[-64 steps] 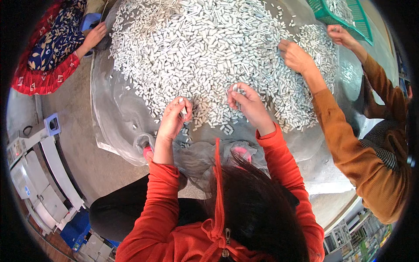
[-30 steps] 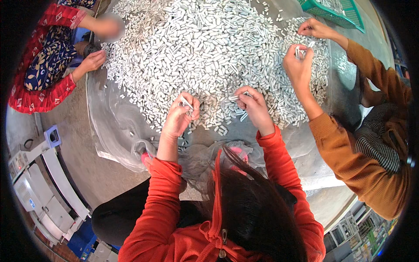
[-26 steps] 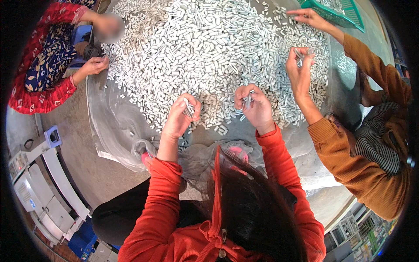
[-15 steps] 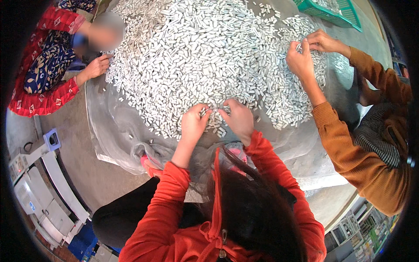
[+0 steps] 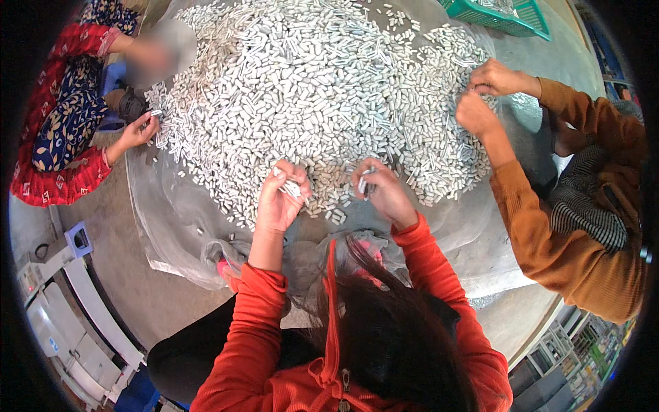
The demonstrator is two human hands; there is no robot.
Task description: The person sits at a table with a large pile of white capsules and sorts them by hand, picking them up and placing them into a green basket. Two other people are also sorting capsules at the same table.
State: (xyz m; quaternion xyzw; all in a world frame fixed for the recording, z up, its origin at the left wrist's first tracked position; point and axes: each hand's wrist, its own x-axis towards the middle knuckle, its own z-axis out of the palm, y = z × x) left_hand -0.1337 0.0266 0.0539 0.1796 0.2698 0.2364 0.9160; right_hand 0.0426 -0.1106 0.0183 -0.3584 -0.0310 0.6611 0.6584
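A wide heap of small silvery-white cylindrical pieces (image 5: pixel 295 103) spreads before me on a translucent plastic sheet. At its near edge my left hand (image 5: pixel 276 206) is turned palm up, its fingers curled round several of these pieces. Their pale ends stick out between thumb and fingers. To its right, my right hand (image 5: pixel 390 196) hovers over the heap's edge with fingers bent. One or more of the same pieces show between its thumb and fingers; the exact number is unclear. A gap separates my two hands, with loose pieces lying below it.
At right, a person in brown sleeves (image 5: pixel 535 240) works with both hands at the heap's edge. A person in red patterned sleeves (image 5: pixel 68 182) reaches in from the left. A green plastic basket (image 5: pixel 508 22) stands at the far right. Grey-white equipment (image 5: pixel 68 316) is at lower left.
My hands, close together over the heap's edge before, have moved apart. My left hand has turned palm up, showing the pieces in it. The red-sleeved person's hand has shifted left and down.
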